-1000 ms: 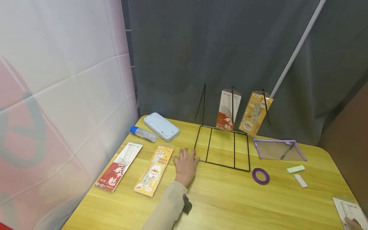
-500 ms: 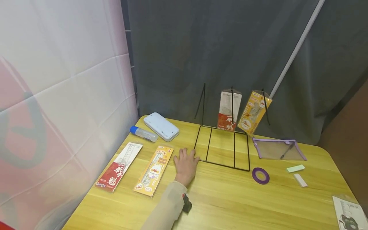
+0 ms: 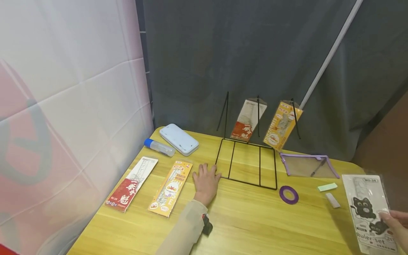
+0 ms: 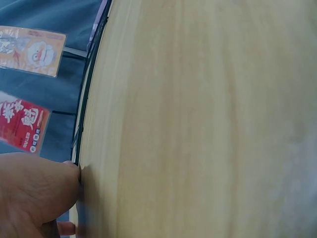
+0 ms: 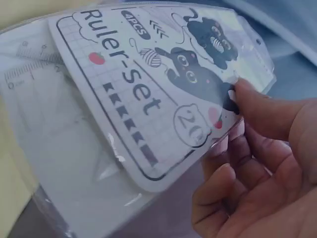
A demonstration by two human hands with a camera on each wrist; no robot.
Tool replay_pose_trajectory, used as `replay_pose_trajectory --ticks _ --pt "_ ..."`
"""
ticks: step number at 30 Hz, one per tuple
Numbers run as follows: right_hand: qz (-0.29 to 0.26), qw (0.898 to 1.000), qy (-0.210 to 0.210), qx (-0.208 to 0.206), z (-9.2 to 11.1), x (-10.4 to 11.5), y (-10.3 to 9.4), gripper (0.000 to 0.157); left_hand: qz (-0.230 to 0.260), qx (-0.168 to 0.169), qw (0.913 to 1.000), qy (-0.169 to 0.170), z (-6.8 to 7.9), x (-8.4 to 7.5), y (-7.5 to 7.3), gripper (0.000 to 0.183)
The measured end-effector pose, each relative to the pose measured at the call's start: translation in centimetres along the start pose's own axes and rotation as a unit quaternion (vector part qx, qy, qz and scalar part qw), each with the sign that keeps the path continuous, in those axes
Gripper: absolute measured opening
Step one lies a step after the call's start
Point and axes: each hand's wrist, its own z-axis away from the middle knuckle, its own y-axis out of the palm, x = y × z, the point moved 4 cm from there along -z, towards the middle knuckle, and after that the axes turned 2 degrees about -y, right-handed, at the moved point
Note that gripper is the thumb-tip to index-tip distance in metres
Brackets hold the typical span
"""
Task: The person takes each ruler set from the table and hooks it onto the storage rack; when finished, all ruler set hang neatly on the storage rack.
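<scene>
At the right of the head view, my right hand [image 3: 396, 226] pinches a white ruler set [image 3: 366, 212] in a clear sleeve by its right edge. Black cats and the words "Ruler-set" show on its card; in the right wrist view the thumb lies on the front of the ruler set [image 5: 148, 84] with the other fingers behind. My left hand [image 3: 206, 184] rests flat with fingers spread, its thumb at the near left corner of a black wire rack [image 3: 245, 182]. From the rack's uprights hang a red-and-white ruler pack [image 3: 247, 122] and a yellow duck ruler pack [image 3: 283, 125].
Left on the table lie another red-and-white pack [image 3: 132, 186], a yellow duck pack [image 3: 170, 189], a blue-capped tube [image 3: 159, 147] and a pale blue case [image 3: 179, 139]. Right are a purple tape roll [image 3: 289, 188], mesh pouch [image 3: 299, 166], green strip [image 3: 327, 187] and white eraser [image 3: 333, 200].
My right hand has lifted the cat ruler set from the table's right edge and brought it up and inward. The hanging red-and-white pack has swung left. My left hand stays in place.
</scene>
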Motion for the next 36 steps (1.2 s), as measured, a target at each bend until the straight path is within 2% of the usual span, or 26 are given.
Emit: replay_pose_trajectory --ticks 1,2,5,7,8,10,12,16,18,21,24,26,29,33,36 --pt "0.012 1.000 -0.022 0.000 0.4 2.0 0.1 0.011 0.001 0.000 1.0000 0.000 0.0 0.0 0.0 0.046" --pt "0.015 0.998 -0.061 -0.004 0.7 3.9 0.3 0.008 0.001 -0.002 1.0000 0.000 0.0 0.0 0.0 0.046" --pt "-0.002 0.989 -0.148 0.012 2.3 9.3 0.8 0.006 0.004 -0.004 1.0000 0.001 0.0 0.0 0.0 0.046" --pt "0.020 0.981 -0.189 0.023 3.6 12.6 1.3 0.005 0.005 -0.007 1.0000 0.003 0.0 0.1 0.0 0.046" --pt "0.034 0.977 -0.206 0.032 4.4 14.0 1.7 0.005 0.005 -0.006 1.0000 0.002 0.0 0.1 0.0 0.046" --pt "0.079 0.974 -0.207 0.054 5.9 17.1 2.3 0.027 0.004 -0.007 1.0000 0.001 -0.1 0.2 0.0 0.046" --pt "0.107 0.965 -0.226 0.076 7.1 19.6 3.4 0.032 0.004 -0.011 0.9999 -0.001 -0.1 0.3 0.0 0.046" --pt "0.040 0.948 -0.288 0.126 9.2 23.8 6.7 0.020 0.005 -0.008 0.9999 -0.006 -0.3 0.5 0.0 0.047" --pt "0.006 0.935 -0.319 0.154 10.2 25.4 8.9 0.015 0.005 -0.005 0.9999 -0.007 -0.3 0.6 0.1 0.047" --pt "-0.023 0.921 -0.337 0.192 11.5 27.1 12.5 0.013 0.003 -0.003 1.0000 -0.008 -0.4 0.6 0.1 0.047" --pt "-0.058 0.916 -0.329 0.222 12.6 28.5 15.8 0.014 0.003 -0.002 1.0000 -0.008 -0.4 0.7 0.1 0.046" --pt "-0.077 0.914 -0.325 0.230 13.0 29.4 17.5 0.015 0.006 -0.007 0.9999 -0.008 -0.4 0.7 0.0 0.045" --pt "-0.085 0.915 -0.328 0.220 13.4 30.6 19.1 0.017 0.014 -0.017 0.9997 -0.007 -0.4 0.6 -0.1 0.044" --pt "-0.070 0.921 -0.332 0.189 13.4 31.2 19.5 0.017 0.025 -0.021 0.9995 -0.002 -0.3 0.2 0.0 0.044" --pt "-0.060 0.927 -0.324 0.182 13.4 31.0 19.4 0.016 0.023 -0.017 0.9996 -0.002 -0.3 0.1 0.1 0.044"
